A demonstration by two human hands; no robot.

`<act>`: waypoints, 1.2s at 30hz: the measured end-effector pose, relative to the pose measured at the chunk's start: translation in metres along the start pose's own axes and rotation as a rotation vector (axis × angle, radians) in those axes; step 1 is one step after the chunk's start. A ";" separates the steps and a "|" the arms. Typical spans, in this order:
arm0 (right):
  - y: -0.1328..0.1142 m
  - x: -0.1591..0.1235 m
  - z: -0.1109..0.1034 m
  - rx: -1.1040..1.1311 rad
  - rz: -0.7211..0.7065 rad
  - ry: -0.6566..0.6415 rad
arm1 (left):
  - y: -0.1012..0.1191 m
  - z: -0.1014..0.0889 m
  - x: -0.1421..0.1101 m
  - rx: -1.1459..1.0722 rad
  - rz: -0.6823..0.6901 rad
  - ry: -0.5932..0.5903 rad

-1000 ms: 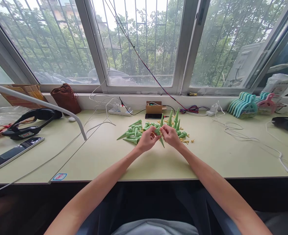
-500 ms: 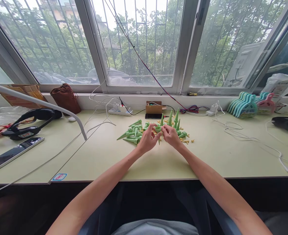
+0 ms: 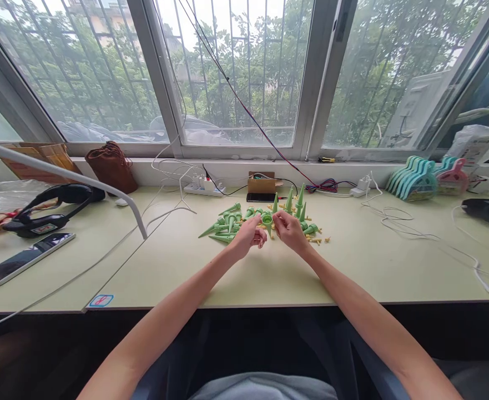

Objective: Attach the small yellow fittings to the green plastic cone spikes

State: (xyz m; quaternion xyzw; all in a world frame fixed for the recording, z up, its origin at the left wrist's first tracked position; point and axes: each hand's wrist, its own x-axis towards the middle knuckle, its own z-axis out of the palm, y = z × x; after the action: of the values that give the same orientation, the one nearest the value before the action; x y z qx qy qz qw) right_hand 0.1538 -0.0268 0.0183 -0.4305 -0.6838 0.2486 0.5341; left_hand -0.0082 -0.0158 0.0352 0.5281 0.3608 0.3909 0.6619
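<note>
A heap of green cone-shaped plastic spikes (image 3: 227, 225) lies on the pale green table (image 3: 269, 272), with small yellow pieces (image 3: 317, 240) scattered beside it. A few spikes (image 3: 299, 200) stand upright behind my hands. My right hand (image 3: 290, 232) pinches one green spike (image 3: 268, 221) by its round open end, point tilted down. My left hand (image 3: 248, 236) is next to it, fingers curled, thumb and forefinger reaching toward the heap; whether it holds anything is hidden.
A power strip (image 3: 202, 189), a small cardboard box (image 3: 261, 183) and a phone lie by the window sill. Headphones (image 3: 48, 208), a tablet (image 3: 23, 261) and a white lamp arm (image 3: 73, 178) are at the left. Teal hangers (image 3: 413, 179) and loose white cables (image 3: 414, 230) are at the right.
The spike was held point-down between both hands. Now it has turned so its open end faces up, my left hand has let go and shifted left toward the heap.
</note>
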 end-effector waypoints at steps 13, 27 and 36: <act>0.001 -0.001 0.000 0.001 -0.026 -0.045 | 0.003 0.000 -0.004 -0.023 0.070 -0.074; 0.001 0.001 -0.002 -0.031 -0.004 -0.012 | -0.007 0.002 -0.008 0.396 0.437 -0.005; 0.003 0.003 -0.001 0.024 0.041 -0.028 | -0.012 -0.001 -0.004 0.825 0.685 0.107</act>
State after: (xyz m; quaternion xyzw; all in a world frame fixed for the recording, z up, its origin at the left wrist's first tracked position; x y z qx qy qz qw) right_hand 0.1553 -0.0228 0.0175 -0.4345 -0.6792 0.2734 0.5246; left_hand -0.0095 -0.0207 0.0230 0.8110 0.3250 0.4365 0.2148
